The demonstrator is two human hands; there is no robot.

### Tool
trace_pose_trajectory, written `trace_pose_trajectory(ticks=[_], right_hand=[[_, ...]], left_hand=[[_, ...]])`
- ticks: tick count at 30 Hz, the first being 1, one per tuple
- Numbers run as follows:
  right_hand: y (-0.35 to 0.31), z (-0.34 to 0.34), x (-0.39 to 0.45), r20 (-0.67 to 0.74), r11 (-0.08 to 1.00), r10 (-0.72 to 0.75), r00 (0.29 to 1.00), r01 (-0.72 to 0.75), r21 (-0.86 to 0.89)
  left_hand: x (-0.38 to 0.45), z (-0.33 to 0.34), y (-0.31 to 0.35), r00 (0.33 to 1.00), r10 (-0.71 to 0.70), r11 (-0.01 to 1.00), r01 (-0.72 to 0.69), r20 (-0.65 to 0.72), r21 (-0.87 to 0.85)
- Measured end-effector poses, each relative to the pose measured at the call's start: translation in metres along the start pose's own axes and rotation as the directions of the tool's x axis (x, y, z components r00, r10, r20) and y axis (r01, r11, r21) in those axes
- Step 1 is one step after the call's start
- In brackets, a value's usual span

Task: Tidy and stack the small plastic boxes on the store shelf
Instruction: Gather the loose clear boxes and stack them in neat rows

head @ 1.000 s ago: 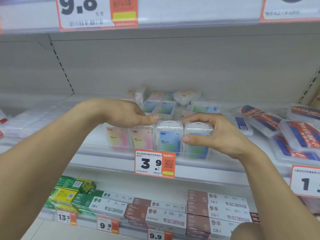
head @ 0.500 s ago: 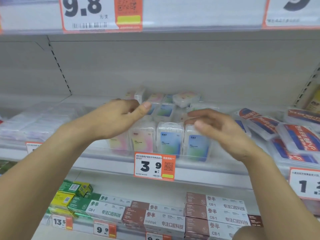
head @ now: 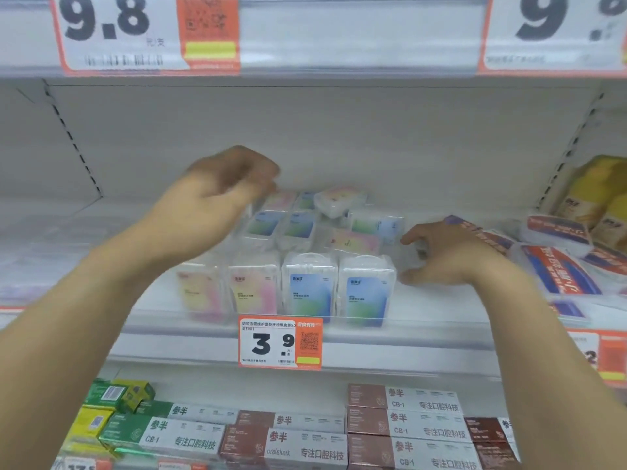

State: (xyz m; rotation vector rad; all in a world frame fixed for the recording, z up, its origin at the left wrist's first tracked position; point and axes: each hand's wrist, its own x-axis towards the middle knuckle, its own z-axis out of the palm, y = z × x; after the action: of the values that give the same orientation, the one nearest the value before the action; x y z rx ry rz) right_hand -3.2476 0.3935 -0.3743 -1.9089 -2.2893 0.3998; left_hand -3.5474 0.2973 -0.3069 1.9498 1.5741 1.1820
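Several small clear plastic boxes stand upright in a front row on the white shelf (head: 424, 320): two pink-yellow ones (head: 252, 293) on the left, two blue-green ones (head: 310, 286) on the right. Behind them more boxes (head: 297, 228) lie flat in a loose pile, one tilted box (head: 339, 200) on top at the back. My left hand (head: 210, 205) hovers, blurred, over the back left of the pile, fingers curled, and whether it holds a box is unclear. My right hand (head: 444, 256) sits just right of the rightmost front box (head: 368, 288), fingers apart, holding nothing.
Flat red-and-blue packs (head: 556, 266) crowd the shelf to the right. A 3.9 price tag (head: 280, 342) hangs on the shelf rail. Toothpaste cartons (head: 305, 439) fill the shelf below. The upper shelf's edge (head: 356, 39) with price tags is close overhead.
Both hands have let go of the front row. My left hand rose and moved back over the pile; my right hand shifted right, off the rightmost box, and opened.
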Motion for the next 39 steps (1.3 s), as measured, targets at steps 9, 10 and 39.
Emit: trace_pose_trajectory(ticks=[9, 10, 39], right_hand=[[0.019, 0.002, -0.008, -0.188, 0.891, -0.056, 0.981, 0.134, 0.434], [0.021, 0.001, -0.008, -0.232, 0.853, -0.018, 0.972, 0.136, 0.503], [-0.025, 0.014, 0.046, -0.312, 0.912, -0.039, 0.949, 0.161, 0.376]], left_hand=[[0.089, 0.1, 0.026, 0.789, -0.197, 0.864, -0.14, 0.582, 0.483], [0.092, 0.106, 0.025, 0.749, -0.241, 0.834, -0.166, 0.618, 0.526], [0.087, 0.049, -0.013, 0.944, -0.124, 0.886, -0.034, 0.306, 0.463]])
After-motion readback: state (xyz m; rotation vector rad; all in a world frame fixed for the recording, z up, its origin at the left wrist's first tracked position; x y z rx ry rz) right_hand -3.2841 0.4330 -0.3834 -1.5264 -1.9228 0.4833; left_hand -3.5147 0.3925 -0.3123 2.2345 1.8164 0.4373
